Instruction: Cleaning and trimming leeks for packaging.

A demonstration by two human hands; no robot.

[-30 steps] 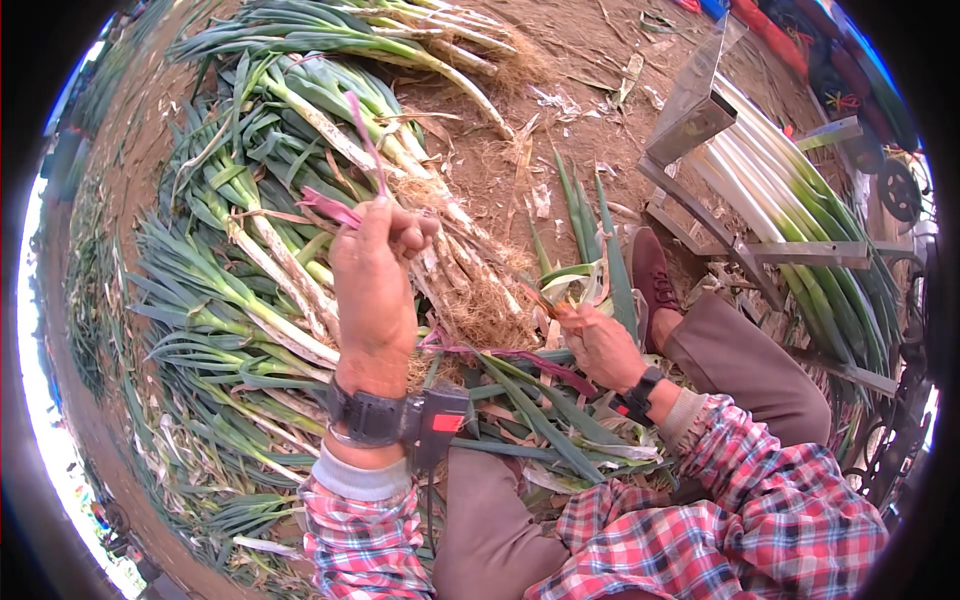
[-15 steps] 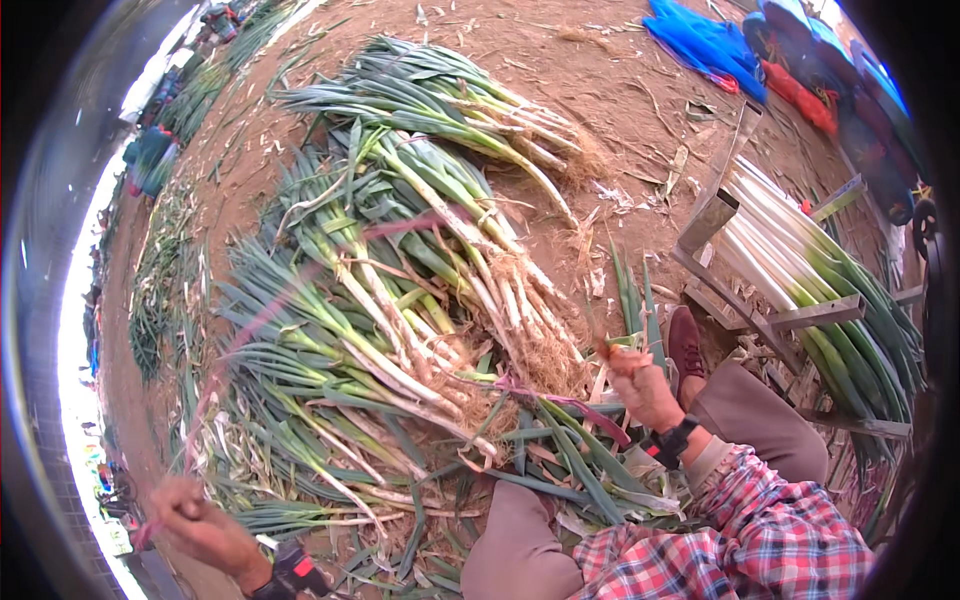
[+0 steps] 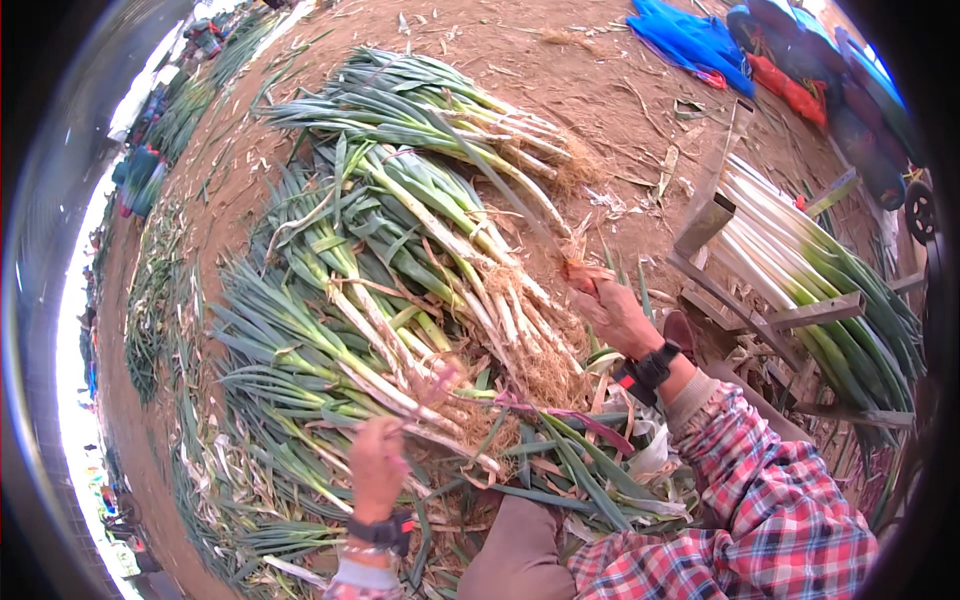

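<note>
My right hand [image 3: 615,318] is closed around the brown handle of a long knife [image 3: 588,273]. Its thin grey blade, smeared by motion, points away to the far left, over the leeks. My left hand [image 3: 378,470], also closed, is over the near part of the leek pile with a blurred pink strip [image 3: 436,388] coming out of it. Beneath and beyond both hands lie untrimmed leeks [image 3: 400,210], with green tops to the left and dirty, hairy roots to the right. Another purple-pink strip [image 3: 590,420] lies across loose green leaves [image 3: 580,465] in front of me.
On the right a metal frame [image 3: 770,320] cradles clean white-stemmed leeks [image 3: 770,245]. Blue sheeting [image 3: 690,40] and a red bag [image 3: 785,88] lie at the far right. Leaf scraps litter the brown soil [image 3: 560,80]. My shoe [image 3: 679,330] is beside the frame.
My left hand has come in from the far left to the near leeks, drawing the pink strip with it. My right hand has moved up and left with the knife.
</note>
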